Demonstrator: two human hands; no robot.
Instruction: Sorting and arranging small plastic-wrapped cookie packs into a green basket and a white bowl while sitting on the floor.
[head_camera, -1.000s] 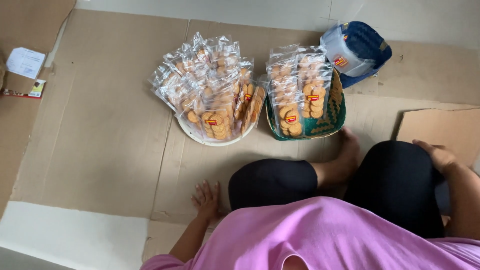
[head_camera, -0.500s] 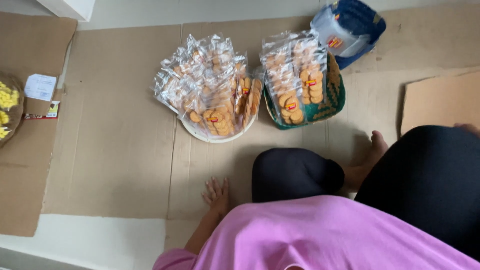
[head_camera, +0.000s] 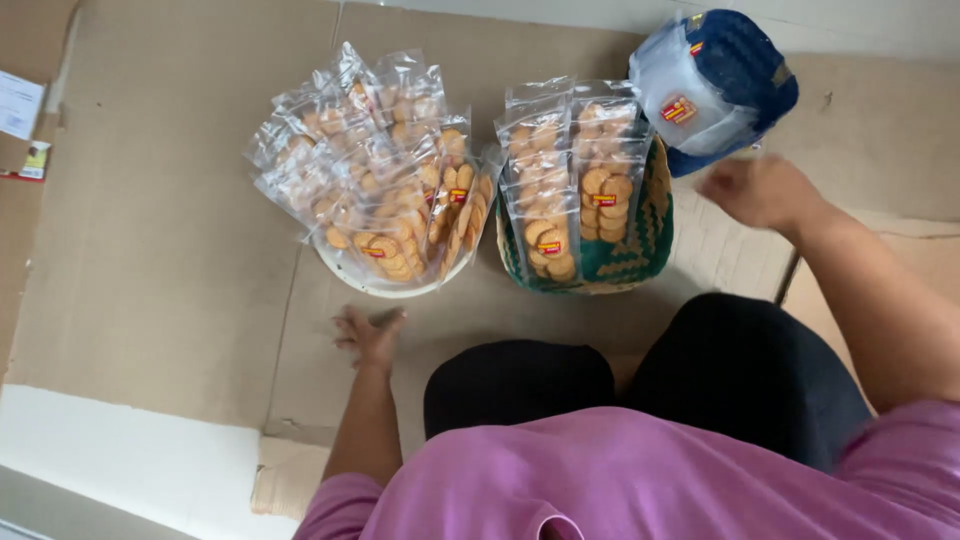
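I sit on flattened cardboard (head_camera: 160, 250) on the floor. Ahead of me, left of centre, a white plate (head_camera: 372, 284) carries a heap of clear cookie bags (head_camera: 375, 165), each with a small red and yellow label. Just right of it, a green woven basket (head_camera: 640, 250) holds more bags (head_camera: 565, 170) standing in neat rows, with the same labels. At the far right a blue bag (head_camera: 745, 70) lies tilted beside the basket, with a clear plastic tub (head_camera: 680, 95) bearing a red and yellow sticker in it. At the far left edge lie a white paper slip (head_camera: 18, 103) and a small coloured card (head_camera: 35, 160).

My left hand (head_camera: 368, 335) rests open, fingers spread, flat on the cardboard just near of the plate, holding nothing. My right hand (head_camera: 765, 190) hovers, blurred, just near of the blue bag and right of the basket; I cannot tell how far open it is.
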